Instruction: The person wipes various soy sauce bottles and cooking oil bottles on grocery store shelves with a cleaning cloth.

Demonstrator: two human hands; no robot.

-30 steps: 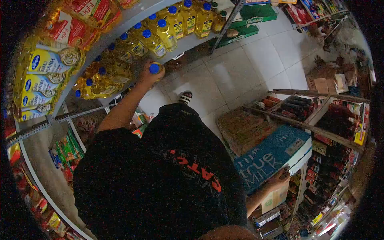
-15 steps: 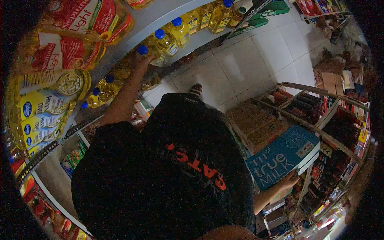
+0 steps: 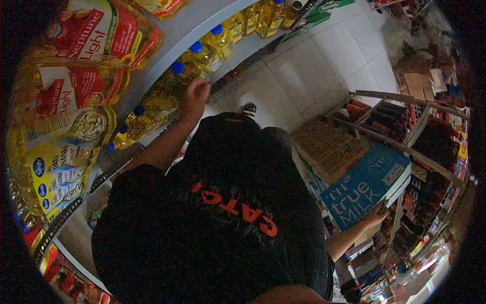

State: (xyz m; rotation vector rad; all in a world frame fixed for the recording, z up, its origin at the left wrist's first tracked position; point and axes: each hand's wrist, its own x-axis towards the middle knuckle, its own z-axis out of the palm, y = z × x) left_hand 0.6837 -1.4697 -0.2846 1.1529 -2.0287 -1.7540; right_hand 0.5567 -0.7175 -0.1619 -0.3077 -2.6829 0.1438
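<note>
My left hand is raised just in front of the shelf of oil bottles, its fingers curled in loosely with nothing visible in them. Closest to it is a blue-capped cooking oil bottle; another bottle stands beside that one. At the right, my right hand grips the lower edge of a blue TH true MILK box, which lies tilted beside my body. Part of that hand's grip is hidden by the box.
Large Neptune Light oil bottles and yellow Simply oil bottles fill the upper left shelf. A brown carton and a wooden rack of goods stand at the right. Tiled floor lies ahead, with green Nutimilk cartons beyond.
My left hand has let go of the blue-capped bottle and drawn back toward me, to the right and down. My right hand and the milk box have shifted slightly up in view.
</note>
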